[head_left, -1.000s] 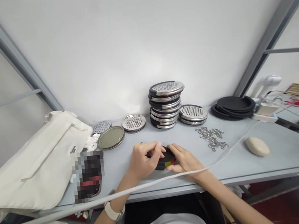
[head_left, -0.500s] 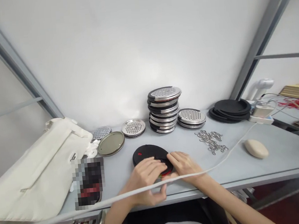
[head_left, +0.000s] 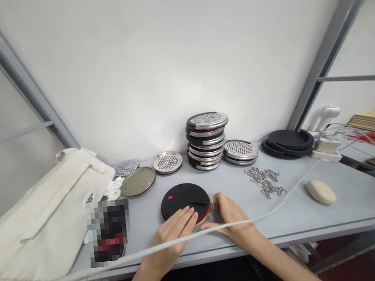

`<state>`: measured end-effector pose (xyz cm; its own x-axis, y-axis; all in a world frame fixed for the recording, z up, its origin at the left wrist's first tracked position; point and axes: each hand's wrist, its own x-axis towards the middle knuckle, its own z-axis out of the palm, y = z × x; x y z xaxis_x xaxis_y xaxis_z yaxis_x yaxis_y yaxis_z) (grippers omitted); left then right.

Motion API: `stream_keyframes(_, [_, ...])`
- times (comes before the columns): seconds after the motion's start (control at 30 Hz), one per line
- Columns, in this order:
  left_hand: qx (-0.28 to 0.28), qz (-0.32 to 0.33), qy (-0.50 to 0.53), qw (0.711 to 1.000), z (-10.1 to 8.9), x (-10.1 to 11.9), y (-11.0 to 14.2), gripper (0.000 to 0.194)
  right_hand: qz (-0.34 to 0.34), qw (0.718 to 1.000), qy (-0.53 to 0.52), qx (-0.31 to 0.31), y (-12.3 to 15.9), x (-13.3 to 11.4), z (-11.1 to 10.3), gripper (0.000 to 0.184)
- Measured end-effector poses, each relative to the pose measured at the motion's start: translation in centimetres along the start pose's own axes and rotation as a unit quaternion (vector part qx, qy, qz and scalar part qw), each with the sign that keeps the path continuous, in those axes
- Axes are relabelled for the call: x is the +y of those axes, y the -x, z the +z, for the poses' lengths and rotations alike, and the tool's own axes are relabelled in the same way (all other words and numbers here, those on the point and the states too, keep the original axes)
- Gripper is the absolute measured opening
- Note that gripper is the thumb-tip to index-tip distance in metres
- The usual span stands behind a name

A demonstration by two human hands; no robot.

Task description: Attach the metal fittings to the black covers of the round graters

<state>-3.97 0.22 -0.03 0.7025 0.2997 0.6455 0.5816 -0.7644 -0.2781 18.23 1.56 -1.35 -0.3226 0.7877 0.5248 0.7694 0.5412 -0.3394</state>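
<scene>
A round black disc (head_left: 182, 195) with a red dot and a red-and-gold edge lies flat on the grey table. My left hand (head_left: 171, 232) rests on its near side, fingers stretched out flat over the black face. To the right of the disc is my right hand (head_left: 231, 216), apart from it, with thumb and curled fingers spread and nothing visible between them. Something small and metallic shows at the disc's right edge. Past the right hand lies a pile of small metal hooks or clasps (head_left: 265, 181).
Behind stand a tall stack of perforated metal discs (head_left: 207, 140), a shorter one (head_left: 240, 151) and black discs (head_left: 289, 144). Olive lids (head_left: 139, 181) and a white bag (head_left: 45, 216) are at left. A white cable (head_left: 264, 213) crosses in front, near a beige oval object (head_left: 321, 191).
My right hand has come off the disc and moved slightly right. My left hand has shifted left and flattened on the disc, which now shows more of its face.
</scene>
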Motion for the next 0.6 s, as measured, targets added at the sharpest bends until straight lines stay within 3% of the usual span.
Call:
stream_keyframes(0.17, [0.035, -0.083, 0.015, 0.996, 0.2, 0.1, 0.3, 0.041, 0.077, 0.993, -0.062, -0.062, 0.1, 0.3, 0.6, 0.039])
stream_keyframes(0.33, [0.037, -0.120, 0.017, 0.992, 0.5, 0.1, 0.6, 0.041, 0.094, 0.987, -0.102, -0.080, -0.9, 0.4, 0.8, 0.001])
stream_keyframes(0.6, [0.011, -0.107, 0.033, 0.994, 0.9, 0.0, 1.2, 0.040, 0.118, 0.984, -0.118, -0.057, -1.0, 3.8, -0.3, 0.009])
